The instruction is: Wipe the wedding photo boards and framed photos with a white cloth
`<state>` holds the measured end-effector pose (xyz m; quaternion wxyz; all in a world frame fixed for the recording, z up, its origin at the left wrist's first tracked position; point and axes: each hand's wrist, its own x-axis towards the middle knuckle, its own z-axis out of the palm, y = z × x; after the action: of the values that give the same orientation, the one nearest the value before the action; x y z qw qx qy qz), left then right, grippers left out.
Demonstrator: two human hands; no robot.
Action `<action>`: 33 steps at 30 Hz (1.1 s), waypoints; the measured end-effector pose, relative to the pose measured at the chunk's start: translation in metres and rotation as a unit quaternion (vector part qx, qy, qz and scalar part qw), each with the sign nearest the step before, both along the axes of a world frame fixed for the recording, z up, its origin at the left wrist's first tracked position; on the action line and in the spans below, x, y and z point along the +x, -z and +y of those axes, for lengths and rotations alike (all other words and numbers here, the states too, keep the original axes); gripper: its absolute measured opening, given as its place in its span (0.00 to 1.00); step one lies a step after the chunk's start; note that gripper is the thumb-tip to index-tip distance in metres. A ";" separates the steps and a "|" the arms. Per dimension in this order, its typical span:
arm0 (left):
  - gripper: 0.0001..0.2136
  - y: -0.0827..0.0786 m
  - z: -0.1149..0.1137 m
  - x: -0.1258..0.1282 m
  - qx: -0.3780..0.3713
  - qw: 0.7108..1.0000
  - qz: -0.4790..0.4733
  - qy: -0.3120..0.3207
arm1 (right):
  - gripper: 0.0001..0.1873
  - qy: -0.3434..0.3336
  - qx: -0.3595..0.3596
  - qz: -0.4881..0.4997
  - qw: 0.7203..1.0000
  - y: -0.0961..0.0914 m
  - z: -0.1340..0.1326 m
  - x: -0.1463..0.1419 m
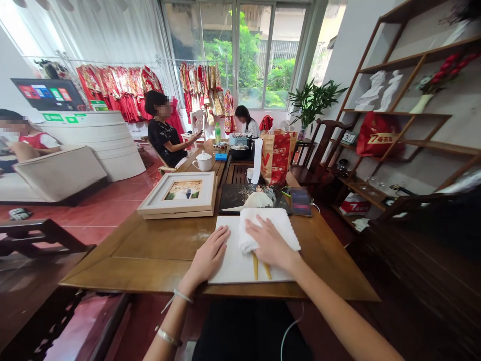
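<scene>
2 hands on the job, both on the worktop (150, 250). Left hand (211, 253) lies flat at the left edge of 1 white board (229, 268), fingers out, thumb side inward — grip is wide, holding nothing. Right hand (270, 243) is on 1 white towel (280, 220), fingers spread over the top; grip is wide there too, not wrapped round the cloth. Towel is folded thick and lies on the right-hand part of the board, just over its far edge. 2 yellow strips (255, 268) show below the right hand, over the board; upper ends covered, can't tell what they are. Left forearm carries 2 bands.

Beyond the board: 1 dark picture (228, 200) with a pale figure, the towel at its near edge. 1 phone (300, 201) to its right, cable attached. To the left, 1 framed photo (156, 198) on top of a stack — layer count unclear.

Further back: 1 white lidded cup (203, 161), 1 blue box (221, 157), 1 paper bag (280, 158), 1 green bottle (218, 132).

3 other people in view: 2 seated toward the far end, 1 on the sofa (63, 173) at left. Shelf (417, 115) on the right has 2 white statues and 2 red bags.
</scene>
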<state>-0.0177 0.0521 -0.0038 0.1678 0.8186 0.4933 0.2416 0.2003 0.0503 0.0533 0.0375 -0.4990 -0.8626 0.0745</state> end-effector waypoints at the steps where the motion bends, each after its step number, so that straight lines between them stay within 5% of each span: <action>1: 0.21 0.000 0.000 0.000 -0.001 1.000 -0.002 -0.001 | 0.36 -0.014 0.006 0.006 1.000 0.004 -0.014 -0.004; 5: 0.21 -0.002 -0.001 0.000 -0.004 1.000 -0.011 0.005 | 0.39 -0.109 0.003 0.060 0.992 0.012 -0.070 -0.020; 8: 0.22 -0.002 -0.001 -0.001 -0.010 1.000 -0.008 0.011 | 0.40 -0.155 -0.033 0.087 0.984 0.007 -0.087 -0.016; 11: 0.21 0.000 0.000 -0.002 -0.008 1.000 0.002 0.007 | 0.40 -0.138 -0.069 0.096 0.983 0.000 -0.069 0.002; 17: 0.20 0.003 0.001 -0.002 0.021 1.000 -0.002 0.007 | 0.44 0.028 -0.040 0.073 0.996 0.003 -0.001 0.028; 21: 0.21 0.003 0.000 -0.002 0.016 1.000 0.004 0.008 | 0.42 0.086 0.001 0.053 0.995 0.014 -0.001 0.018; 26: 0.20 0.002 -0.001 -0.001 0.015 1.000 -0.004 0.005 | 0.42 -0.029 0.049 0.061 0.997 0.017 -0.055 -0.002; 30: 0.21 0.001 -0.001 -0.001 0.013 1.000 -0.006 0.007 | 0.49 -0.143 -0.042 0.120 0.982 0.012 -0.094 0.002; 33: 0.21 0.001 -0.001 -0.001 0.013 1.000 0.001 0.008 | 0.50 -0.151 -0.093 0.178 0.968 0.010 -0.098 0.020</action>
<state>-0.0187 0.0516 -0.0051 0.1583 0.8248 0.4839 0.2459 0.2205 -0.0481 0.0436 0.1323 -0.3429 -0.8967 0.2468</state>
